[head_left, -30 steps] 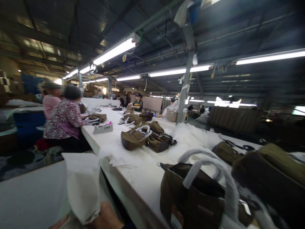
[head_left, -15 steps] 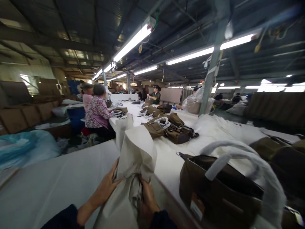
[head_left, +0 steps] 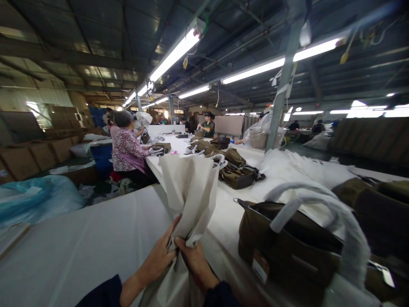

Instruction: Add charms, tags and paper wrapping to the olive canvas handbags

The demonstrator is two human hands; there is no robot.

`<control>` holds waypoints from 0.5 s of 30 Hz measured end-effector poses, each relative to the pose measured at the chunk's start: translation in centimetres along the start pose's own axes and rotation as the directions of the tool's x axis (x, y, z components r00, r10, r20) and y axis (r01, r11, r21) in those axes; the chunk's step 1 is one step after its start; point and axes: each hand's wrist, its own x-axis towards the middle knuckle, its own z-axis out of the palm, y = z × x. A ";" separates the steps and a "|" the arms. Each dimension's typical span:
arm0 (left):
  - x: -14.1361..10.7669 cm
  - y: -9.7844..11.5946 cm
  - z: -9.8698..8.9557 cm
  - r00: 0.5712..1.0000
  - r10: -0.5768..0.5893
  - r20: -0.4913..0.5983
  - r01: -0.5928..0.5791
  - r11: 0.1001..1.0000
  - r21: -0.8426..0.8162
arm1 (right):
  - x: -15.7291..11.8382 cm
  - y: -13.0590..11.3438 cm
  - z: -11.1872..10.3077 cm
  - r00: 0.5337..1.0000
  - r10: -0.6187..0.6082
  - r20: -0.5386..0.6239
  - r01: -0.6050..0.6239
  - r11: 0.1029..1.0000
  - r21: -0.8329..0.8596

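A large sheet of off-white paper [head_left: 191, 183] stands bunched up in front of me, its top fanned out and its middle gathered into folds. My left hand [head_left: 161, 253] is closed around the gathered part from the left. From the right, my right hand [head_left: 196, 260] grips the same folds, its thumb pressed against them close to the left hand. The lower end of the paper hangs down between my forearms. To the right stands an olive-brown handbag [head_left: 284, 251], its top open and its handles [head_left: 319, 198] wrapped in white padding.
White worktable [head_left: 96, 251] runs across the front. Several brown bags [head_left: 236, 170] lie farther along it, beside a heap of thin white sheets [head_left: 287, 170]. A person in a patterned top [head_left: 128, 147] works at left. A metal post [head_left: 281, 102] rises at right; blue plastic [head_left: 41, 196] bulges at left.
Both hands have come closer together and gathered the paper more tightly. The paper's top now fans wider and has shifted right. The camera view has moved slightly.
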 end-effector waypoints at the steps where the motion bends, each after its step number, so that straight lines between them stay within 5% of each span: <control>1: 0.0 -0.1 0.1 0.999 -0.025 -0.029 0.023 0.997 -0.072 | 0.1 -0.2 0.0 0.999 -0.027 -0.024 0.026 0.999 -0.033; 5: 0.3 0.0 0.3 0.995 -0.096 0.002 0.092 0.958 -0.271 | 0.5 -0.7 0.0 0.985 -0.114 -0.129 0.103 0.991 -0.085; 8: 0.9 0.5 -0.3 0.991 -0.132 0.029 0.135 0.962 -0.237 | 0.4 -1.1 -0.1 0.983 -0.097 -0.154 0.084 0.993 -0.086; 12: 1.5 1.1 -2.4 0.992 -0.056 0.109 0.061 0.997 -0.041 | -0.5 -3.3 -0.9 0.992 0.001 0.124 0.028 0.972 -0.234; 15: 1.3 1.2 -3.6 0.998 -0.047 -0.033 0.052 0.981 0.189 | -0.9 -5.6 -2.2 0.958 0.127 0.256 -0.033 0.939 -0.343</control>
